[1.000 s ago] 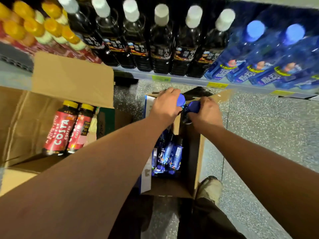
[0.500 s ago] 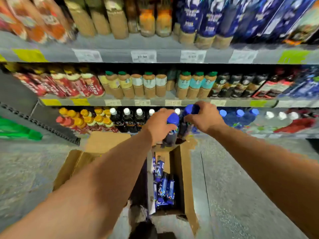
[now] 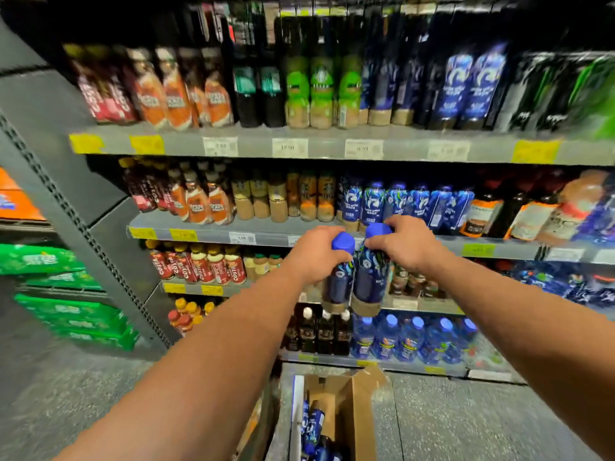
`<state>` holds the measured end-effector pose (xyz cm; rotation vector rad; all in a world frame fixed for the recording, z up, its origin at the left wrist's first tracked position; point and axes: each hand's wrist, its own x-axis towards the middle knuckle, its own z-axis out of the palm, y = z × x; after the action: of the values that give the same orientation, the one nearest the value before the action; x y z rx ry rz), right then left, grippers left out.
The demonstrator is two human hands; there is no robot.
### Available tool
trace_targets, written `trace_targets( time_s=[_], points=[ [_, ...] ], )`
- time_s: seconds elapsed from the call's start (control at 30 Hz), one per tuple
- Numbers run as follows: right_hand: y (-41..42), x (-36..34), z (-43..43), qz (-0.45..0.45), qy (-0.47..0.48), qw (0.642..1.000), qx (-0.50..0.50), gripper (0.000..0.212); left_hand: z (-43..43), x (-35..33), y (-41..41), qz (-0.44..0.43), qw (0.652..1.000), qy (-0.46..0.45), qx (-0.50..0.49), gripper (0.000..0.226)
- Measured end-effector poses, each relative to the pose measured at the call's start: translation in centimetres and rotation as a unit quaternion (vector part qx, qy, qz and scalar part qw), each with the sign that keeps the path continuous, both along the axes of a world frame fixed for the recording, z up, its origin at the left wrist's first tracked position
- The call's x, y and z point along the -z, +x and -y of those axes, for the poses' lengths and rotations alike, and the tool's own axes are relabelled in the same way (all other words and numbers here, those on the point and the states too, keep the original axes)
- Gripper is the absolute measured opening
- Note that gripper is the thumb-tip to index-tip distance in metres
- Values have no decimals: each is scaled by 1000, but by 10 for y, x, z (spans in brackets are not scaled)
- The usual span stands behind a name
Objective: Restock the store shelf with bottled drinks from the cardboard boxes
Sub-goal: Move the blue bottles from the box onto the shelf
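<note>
Stocked shelf (image 3: 266,229) ahead; bottles (image 3: 339,281) lifted clear of box (image 3: 356,410), left hand (image 3: 312,254) and right hand (image 3: 406,244) clamped round necks. Shelving next.

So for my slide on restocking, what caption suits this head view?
Left hand and right hand each lift a blue-capped bottle toward matching shelf stock above an open cardboard box.

Grey metal store shelving (image 3: 332,146) in several tiers, filling the upper and central view; yellow and white price labels (image 3: 289,147) along each tier's front edge. Perforated grey upright (image 3: 83,227) at the shelving's left end, slanting down toward the floor. Green stacked packs (image 3: 73,314) left of that upright, orange ones (image 3: 16,201) above them. Speckled grey floor (image 3: 466,420) below the shelving. Dim upper tier; edges blurred.
</note>
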<state>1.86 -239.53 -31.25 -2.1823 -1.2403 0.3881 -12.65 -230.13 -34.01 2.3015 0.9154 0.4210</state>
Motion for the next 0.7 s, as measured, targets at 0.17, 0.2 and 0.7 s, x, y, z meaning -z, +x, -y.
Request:
trace_targets(
  time_s=[0.17,0.2,0.7],
  points=[
    [-1,-67,11,35,43,998,6,31,10,-68,3,46,998,35,-16,54],
    [-1,-79,13,43,47,998,10,31,11,-80,3,54,998,40,-21,54],
    [16,-179,-17,121,91,986,69,43,-25,-188,31,115,991,66,11,43]
  ],
)
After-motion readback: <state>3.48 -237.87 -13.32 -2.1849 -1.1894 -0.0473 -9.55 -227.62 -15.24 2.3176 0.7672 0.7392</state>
